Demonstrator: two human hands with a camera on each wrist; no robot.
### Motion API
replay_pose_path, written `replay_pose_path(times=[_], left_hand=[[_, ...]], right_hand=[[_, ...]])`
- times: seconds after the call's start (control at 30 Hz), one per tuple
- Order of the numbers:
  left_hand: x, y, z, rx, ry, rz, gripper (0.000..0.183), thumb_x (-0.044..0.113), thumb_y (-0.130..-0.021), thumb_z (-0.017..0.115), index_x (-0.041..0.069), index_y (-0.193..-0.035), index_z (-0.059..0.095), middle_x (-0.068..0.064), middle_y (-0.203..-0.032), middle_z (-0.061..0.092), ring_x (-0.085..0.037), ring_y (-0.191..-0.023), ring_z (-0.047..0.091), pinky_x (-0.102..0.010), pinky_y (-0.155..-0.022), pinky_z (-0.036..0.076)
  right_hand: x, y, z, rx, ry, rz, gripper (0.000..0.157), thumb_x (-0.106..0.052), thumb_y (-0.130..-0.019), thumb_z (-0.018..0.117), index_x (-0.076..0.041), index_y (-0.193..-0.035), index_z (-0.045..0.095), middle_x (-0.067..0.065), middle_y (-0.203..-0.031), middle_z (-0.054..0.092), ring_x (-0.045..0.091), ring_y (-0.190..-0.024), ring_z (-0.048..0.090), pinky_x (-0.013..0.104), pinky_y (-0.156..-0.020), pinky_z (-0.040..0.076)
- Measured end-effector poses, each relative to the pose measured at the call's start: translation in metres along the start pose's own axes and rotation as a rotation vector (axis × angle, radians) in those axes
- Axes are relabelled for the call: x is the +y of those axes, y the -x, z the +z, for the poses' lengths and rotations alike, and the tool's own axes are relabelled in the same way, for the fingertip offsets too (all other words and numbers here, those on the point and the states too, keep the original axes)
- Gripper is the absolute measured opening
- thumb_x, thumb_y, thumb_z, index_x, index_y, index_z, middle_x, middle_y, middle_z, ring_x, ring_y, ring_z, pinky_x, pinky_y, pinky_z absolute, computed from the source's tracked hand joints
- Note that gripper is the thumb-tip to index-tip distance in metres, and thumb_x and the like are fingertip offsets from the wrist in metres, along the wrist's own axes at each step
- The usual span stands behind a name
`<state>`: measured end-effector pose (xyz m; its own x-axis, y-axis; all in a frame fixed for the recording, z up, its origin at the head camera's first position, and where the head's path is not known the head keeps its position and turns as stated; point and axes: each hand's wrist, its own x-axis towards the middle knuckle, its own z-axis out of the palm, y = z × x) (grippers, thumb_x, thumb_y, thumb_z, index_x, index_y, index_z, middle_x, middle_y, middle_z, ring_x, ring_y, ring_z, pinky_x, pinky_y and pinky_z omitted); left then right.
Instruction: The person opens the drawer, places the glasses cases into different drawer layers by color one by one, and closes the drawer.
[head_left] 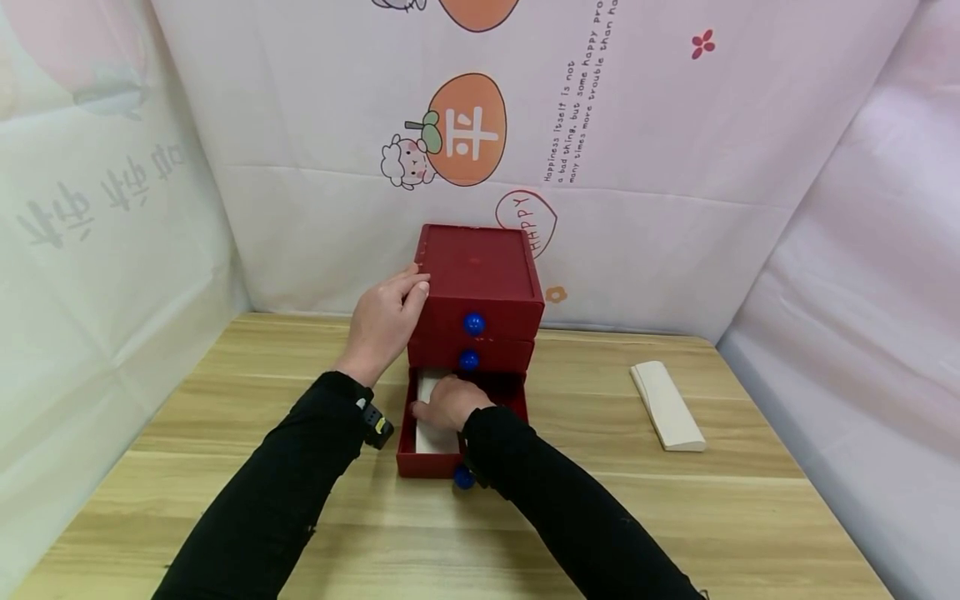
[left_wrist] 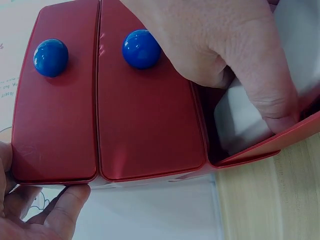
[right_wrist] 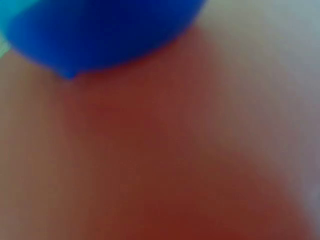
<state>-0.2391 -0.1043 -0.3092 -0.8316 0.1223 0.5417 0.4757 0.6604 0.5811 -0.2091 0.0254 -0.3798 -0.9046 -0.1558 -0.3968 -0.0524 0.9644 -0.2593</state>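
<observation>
A red drawer cabinet [head_left: 480, 267] with blue round knobs stands on the table, its bottom drawer [head_left: 427, 467] pulled out. My left hand [head_left: 384, 321] rests against the cabinet's upper left side, thumb and fingers touching near the top edge. In the left wrist view its fingertips [left_wrist: 70, 202] press by the top drawer's corner. My right hand [head_left: 453, 404] reaches into the bottom drawer and holds a white folded stack [head_left: 435, 437] that looks like napkins. The thumb lies along the stack's edge by the drawer wall; the other fingers are mostly hidden. A blurred blue knob [right_wrist: 110, 35] fills the right wrist view's top.
Another white folded stack [head_left: 667, 407] lies on the wooden table [head_left: 600, 517] to the right. The two upper drawers, with blue knobs [head_left: 473, 324], are closed. A printed white cloth [head_left: 315, 192] hangs behind the cabinet and at both sides.
</observation>
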Motion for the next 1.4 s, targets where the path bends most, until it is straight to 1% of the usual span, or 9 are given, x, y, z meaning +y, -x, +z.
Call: replay_pose_path(times=[0.1,0.17,0.3,0.4,0.63,0.9,1.1,1.3,1.4], left_hand=[[0.000,0.000,0.000,0.001,0.001,0.003,0.046,0.039,-0.103,0.040,0.010,-0.131,0.064,-0.007,-0.146,0.051,-0.018,-0.133,0.045,-0.041,-0.107,0.042],[0.000,0.000,0.000,0.001,-0.001,0.005,0.046,0.038,-0.103,0.040,0.010,-0.131,0.064,-0.007,-0.146,0.051,-0.018,-0.133,0.045,-0.041,-0.107,0.042],[0.001,0.000,0.000,0.003,-0.003,0.007,0.046,0.038,-0.104,0.040,0.010,-0.131,0.064,-0.007,-0.146,0.051,-0.018,-0.133,0.045,-0.041,-0.107,0.042],[0.002,0.000,0.000,0.004,-0.003,0.007,0.046,0.038,-0.104,0.040,0.010,-0.131,0.065,-0.007,-0.146,0.051,-0.018,-0.133,0.045,-0.041,-0.107,0.042],[0.003,-0.001,-0.001,0.004,-0.002,0.009,0.046,0.039,-0.103,0.040,0.011,-0.131,0.064,-0.007,-0.146,0.051,-0.018,-0.133,0.046,-0.041,-0.107,0.042],[0.004,-0.003,-0.001,0.006,-0.010,0.017,0.044,0.036,-0.104,0.042,0.011,-0.131,0.064,-0.007,-0.146,0.051,-0.018,-0.133,0.045,-0.042,-0.106,0.043],[0.003,-0.003,-0.001,0.003,-0.004,0.016,0.044,0.037,-0.104,0.041,0.011,-0.131,0.064,-0.007,-0.146,0.051,-0.018,-0.133,0.045,-0.042,-0.106,0.042],[0.000,-0.001,0.000,0.002,-0.003,0.005,0.045,0.038,-0.103,0.041,0.011,-0.132,0.064,-0.007,-0.146,0.051,-0.018,-0.133,0.045,-0.042,-0.105,0.043],[-0.001,0.001,0.000,0.001,-0.003,0.004,0.045,0.038,-0.103,0.041,0.011,-0.131,0.064,-0.007,-0.146,0.051,-0.019,-0.133,0.046,-0.042,-0.106,0.043]], right_hand=[[0.001,0.001,0.000,-0.023,-0.010,-0.032,0.046,-0.052,-0.095,0.051,-0.008,-0.089,0.063,0.005,-0.084,0.057,0.020,-0.073,0.054,0.034,-0.065,0.045],[0.002,0.001,0.000,-0.036,-0.013,-0.061,0.042,-0.046,-0.096,0.051,-0.011,-0.074,0.060,0.004,-0.077,0.057,0.020,-0.068,0.054,0.034,-0.060,0.043],[0.003,0.001,0.000,-0.032,-0.026,-0.097,0.040,-0.038,-0.094,0.054,-0.014,-0.063,0.050,0.002,-0.067,0.053,0.020,-0.061,0.051,0.033,-0.055,0.041],[0.003,0.000,0.000,-0.032,-0.033,-0.104,0.040,-0.036,-0.094,0.055,-0.015,-0.061,0.048,0.002,-0.064,0.050,0.020,-0.059,0.050,0.032,-0.054,0.039],[0.003,-0.001,-0.001,-0.021,-0.023,-0.111,0.040,-0.037,-0.095,0.055,-0.014,-0.062,0.047,0.000,-0.064,0.047,0.019,-0.061,0.049,0.032,-0.055,0.039],[0.003,-0.001,-0.001,0.008,0.026,-0.124,0.045,-0.038,-0.095,0.054,-0.016,-0.057,0.043,-0.003,-0.060,0.042,0.017,-0.058,0.046,0.030,-0.056,0.039],[0.004,0.000,-0.003,0.002,0.030,-0.122,0.043,-0.039,-0.096,0.053,-0.016,-0.060,0.047,-0.002,-0.064,0.044,0.017,-0.061,0.047,0.030,-0.059,0.040],[0.011,0.007,-0.006,-0.004,0.007,-0.139,0.043,-0.038,-0.095,0.055,-0.016,-0.058,0.045,-0.002,-0.059,0.038,0.018,-0.056,0.043,0.031,-0.055,0.037],[0.014,0.012,-0.008,0.005,0.013,-0.145,0.039,-0.040,-0.094,0.057,-0.014,-0.066,0.053,-0.002,-0.059,0.039,0.018,-0.057,0.045,0.031,-0.056,0.038]])
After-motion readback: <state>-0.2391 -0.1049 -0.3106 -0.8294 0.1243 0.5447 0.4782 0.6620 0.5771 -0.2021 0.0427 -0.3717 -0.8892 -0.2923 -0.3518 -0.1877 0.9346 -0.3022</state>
